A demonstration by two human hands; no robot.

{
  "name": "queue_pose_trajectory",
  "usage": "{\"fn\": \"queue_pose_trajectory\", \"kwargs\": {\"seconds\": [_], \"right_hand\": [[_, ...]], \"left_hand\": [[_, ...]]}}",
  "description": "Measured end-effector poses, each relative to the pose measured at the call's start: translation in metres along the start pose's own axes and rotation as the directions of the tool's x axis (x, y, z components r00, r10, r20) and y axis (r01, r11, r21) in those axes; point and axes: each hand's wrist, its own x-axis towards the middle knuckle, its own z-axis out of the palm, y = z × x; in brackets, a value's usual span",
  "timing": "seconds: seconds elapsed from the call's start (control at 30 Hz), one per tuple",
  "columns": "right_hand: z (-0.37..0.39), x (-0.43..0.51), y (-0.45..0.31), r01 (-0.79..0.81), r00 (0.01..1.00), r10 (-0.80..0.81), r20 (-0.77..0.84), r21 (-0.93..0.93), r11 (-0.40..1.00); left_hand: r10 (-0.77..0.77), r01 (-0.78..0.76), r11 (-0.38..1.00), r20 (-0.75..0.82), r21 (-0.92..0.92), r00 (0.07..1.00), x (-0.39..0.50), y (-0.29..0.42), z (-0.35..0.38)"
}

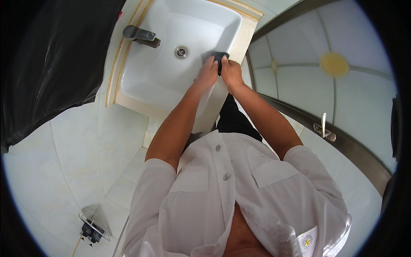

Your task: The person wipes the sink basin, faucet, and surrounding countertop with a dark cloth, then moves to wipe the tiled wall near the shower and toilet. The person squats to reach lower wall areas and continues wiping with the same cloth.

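A small dark green cloth point(221, 56) is pinched between my two hands at the near edge of a white ceramic washbasin point(154, 77). My left hand point(206, 73) grips its left side, over the inside of the bowl. On the other side, my right hand point(231, 72) holds the cloth with the thumb on top, above the basin's rim. Part of the cloth is hidden by my fingers. A metal drain point(181, 52) sits in the basin floor, and a grey single-lever faucet point(141, 36) reaches over the bowl from the left.
Black plastic sheeting point(54, 64) hangs at the left. A glazed door point(301, 83) with a metal handle point(324, 128) stands close on the right. Below left, a wire rack point(93, 226) with dark bottles is on the tiled wall. The pale countertop point(141, 107) borders the basin.
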Motion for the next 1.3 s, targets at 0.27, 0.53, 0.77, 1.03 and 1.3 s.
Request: {"fn": "queue_pose_trajectory", "kwargs": {"seconds": [0.27, 0.53, 0.77, 1.03, 1.3], "right_hand": [[-0.026, 0.084, -0.013, 0.127, 0.991, -0.128, -0.042, -0.023, 0.992], [-0.054, 0.161, -0.04, 0.196, 0.98, -0.197, -0.022, -0.022, 0.98], [-0.052, 0.165, -0.046, 0.261, 0.964, -0.266, 0.003, -0.193, 0.946], [-0.045, 0.105, -0.035, 0.22, 0.975, -0.206, 0.083, -0.239, 0.946], [-0.01, 0.019, 0.009, 0.195, 0.965, -0.138, 0.221, -0.259, 0.946]], "left_hand": [[-0.07, 0.069, 0.996, -0.016, -0.048, 0.997, 0.086, 0.015, 0.025], [-0.087, 0.09, 0.994, -0.041, 0.063, 0.995, 0.138, 0.053, 0.038], [-0.07, 0.08, 0.987, -0.079, 0.137, 0.994, 0.139, 0.05, 0.042], [-0.02, 0.022, 0.976, -0.013, 0.218, 1.0, 0.085, 0.025, 0.023], [-0.013, -0.042, 0.897, 0.122, 0.439, 0.992, -0.027, 0.005, -0.015]]}}
